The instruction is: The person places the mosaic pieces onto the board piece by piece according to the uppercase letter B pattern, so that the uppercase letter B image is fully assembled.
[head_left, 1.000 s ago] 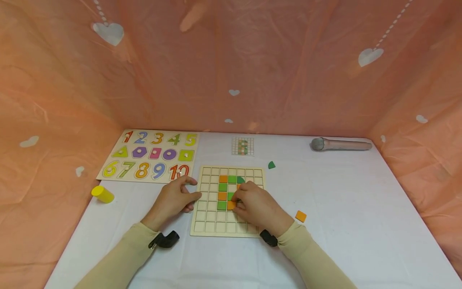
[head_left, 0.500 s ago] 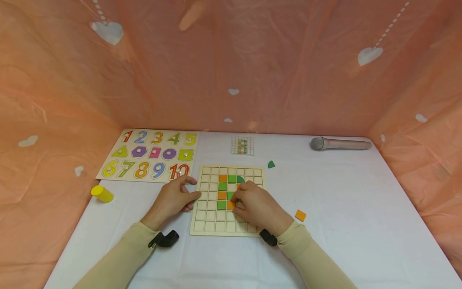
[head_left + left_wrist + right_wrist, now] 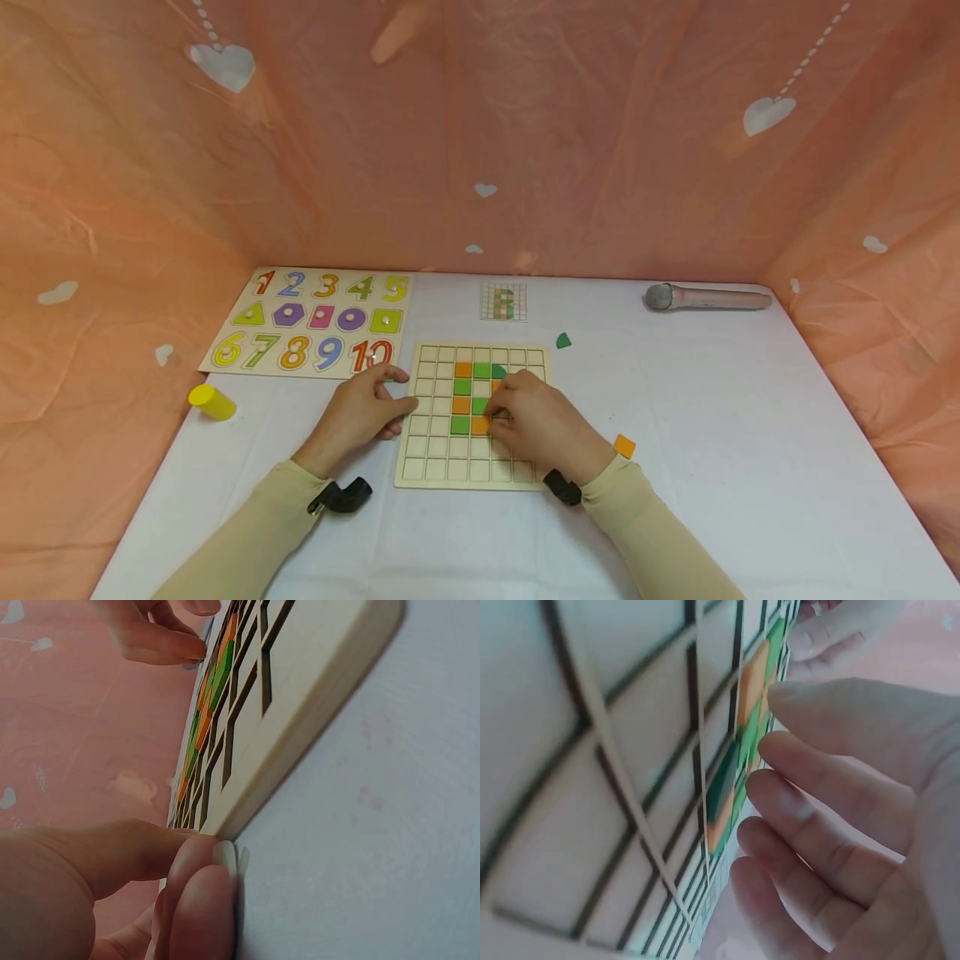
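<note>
A pale wooden grid board (image 3: 438, 471) lies in front of me in the head view. Orange squares (image 3: 463, 369), green squares (image 3: 460, 425) and a dark green quarter-round piece (image 3: 499, 372) sit in its cells. My left hand (image 3: 362, 408) rests at the board's left edge, thumb touching it, the other fingers loosely bent beside it. Over the tiles, my right hand (image 3: 543, 421) has its thumb at an orange square (image 3: 754, 682). Its fingers are spread and slightly bent, with no piece visible between them in the right wrist view. It hides part of the board's right side.
A small pattern card (image 3: 504, 302) lies behind the board. Right of it is a loose dark green quarter-round (image 3: 563, 340); a loose orange square (image 3: 625, 447) lies by the right wrist. Around them are a number puzzle (image 3: 307, 325), yellow cylinder (image 3: 213, 402) and microphone (image 3: 708, 297).
My right hand has shifted slightly to the right, and its wrist now reaches the edge of the loose orange square. The left hand stays where it was.
</note>
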Action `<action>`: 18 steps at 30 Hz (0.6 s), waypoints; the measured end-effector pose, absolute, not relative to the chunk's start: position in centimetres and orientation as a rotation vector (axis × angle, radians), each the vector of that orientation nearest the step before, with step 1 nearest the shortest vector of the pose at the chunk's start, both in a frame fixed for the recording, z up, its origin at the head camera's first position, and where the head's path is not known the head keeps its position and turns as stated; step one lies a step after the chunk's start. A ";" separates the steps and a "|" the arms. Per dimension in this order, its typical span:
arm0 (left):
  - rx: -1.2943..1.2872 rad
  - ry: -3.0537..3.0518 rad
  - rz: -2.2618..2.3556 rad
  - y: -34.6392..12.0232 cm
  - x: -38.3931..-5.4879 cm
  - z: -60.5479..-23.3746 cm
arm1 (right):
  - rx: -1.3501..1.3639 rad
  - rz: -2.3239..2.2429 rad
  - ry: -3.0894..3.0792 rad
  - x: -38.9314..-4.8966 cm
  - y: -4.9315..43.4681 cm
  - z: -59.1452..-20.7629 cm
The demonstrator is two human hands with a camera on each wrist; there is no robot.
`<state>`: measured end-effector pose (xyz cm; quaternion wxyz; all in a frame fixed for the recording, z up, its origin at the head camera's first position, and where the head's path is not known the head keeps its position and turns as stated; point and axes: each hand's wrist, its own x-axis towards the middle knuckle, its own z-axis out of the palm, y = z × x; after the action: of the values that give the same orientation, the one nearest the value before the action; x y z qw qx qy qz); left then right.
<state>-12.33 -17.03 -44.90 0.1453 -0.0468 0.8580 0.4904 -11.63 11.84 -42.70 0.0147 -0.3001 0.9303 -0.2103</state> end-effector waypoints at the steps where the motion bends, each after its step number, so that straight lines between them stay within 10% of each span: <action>1: -0.136 2.471 1.411 -17.1 -12.3 -44.9 | -0.929 -0.664 2.899 -11.7 12.1 -42.7; 18: -0.142 2.485 1.387 -16.9 -12.2 -44.6 | -0.576 -0.634 2.959 -18.1 20.8 -41.9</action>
<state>-12.25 -16.88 -44.64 0.1456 -0.0493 0.8629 0.4814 -18.09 20.84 -41.93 0.0303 -0.1868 0.9601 -0.2058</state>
